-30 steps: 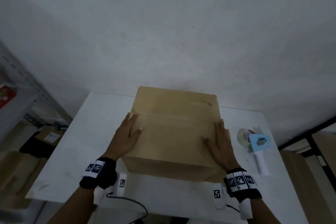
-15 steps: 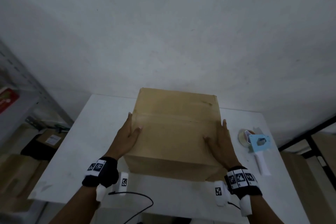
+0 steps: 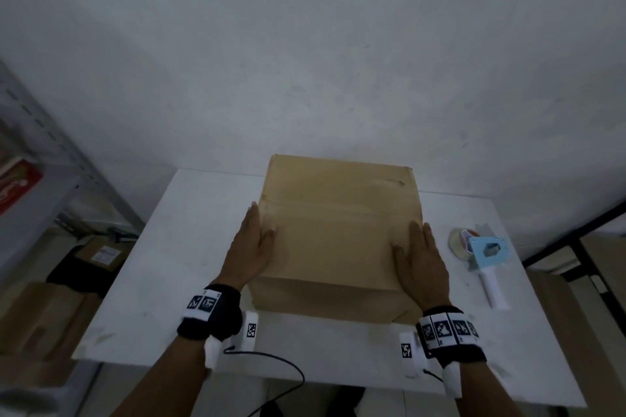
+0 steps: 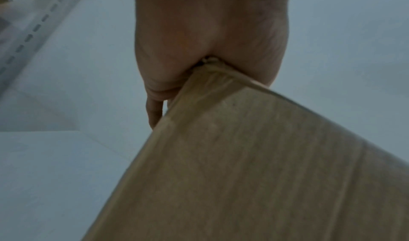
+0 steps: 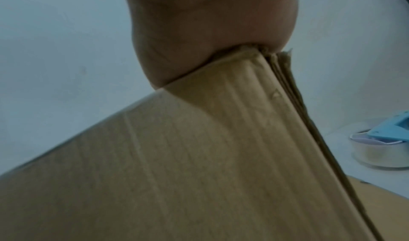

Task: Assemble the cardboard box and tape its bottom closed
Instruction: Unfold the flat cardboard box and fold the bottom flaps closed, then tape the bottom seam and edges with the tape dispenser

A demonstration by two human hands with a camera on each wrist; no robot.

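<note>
A brown cardboard box point(image 3: 338, 223) stands on the white table point(image 3: 189, 264) with its flaps folded shut on top; a seam runs across the top face from left to right. My left hand point(image 3: 250, 244) lies flat against the box's left top edge, fingers straight and thumb on top. In the left wrist view, the left hand point(image 4: 199, 34) presses its palm on the box point(image 4: 243, 174) at a corner. My right hand point(image 3: 423, 257) mirrors it on the right top edge, and in the right wrist view the right hand point(image 5: 210, 25) presses on the box point(image 5: 177, 166). A blue tape dispenser point(image 3: 484, 257) lies to the right.
In the right wrist view the tape dispenser point(image 5: 385, 139) sits close beside the box. A metal shelf point(image 3: 50, 179) stands left of the table, with cardboard boxes point(image 3: 34, 315) on the floor below. A black cable point(image 3: 271, 366) hangs off the table's near edge. A white wall lies behind.
Both hands have slid outward from the top face to the box's left and right edges. The box has stayed in place.
</note>
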